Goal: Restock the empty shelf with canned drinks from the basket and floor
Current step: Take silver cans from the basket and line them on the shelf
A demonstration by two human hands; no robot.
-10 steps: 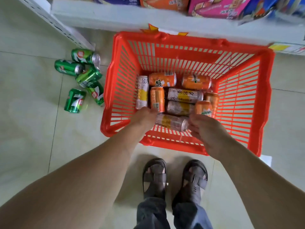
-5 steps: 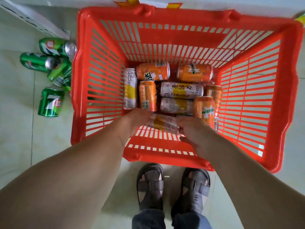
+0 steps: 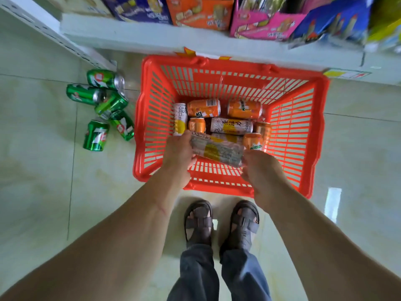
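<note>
A white shelf runs across the top, carrying coloured snack boxes. Below it, on the pale tiled floor, stands a red slatted basket holding orange and silver-yellow cans lying on their sides. Five green cans lie on the floor just left of the basket. Over the basket's near side, the left hand and right hand grip opposite ends of one silver-yellow can, held tilted above the others. Sandalled feet stand near the basket.
</note>
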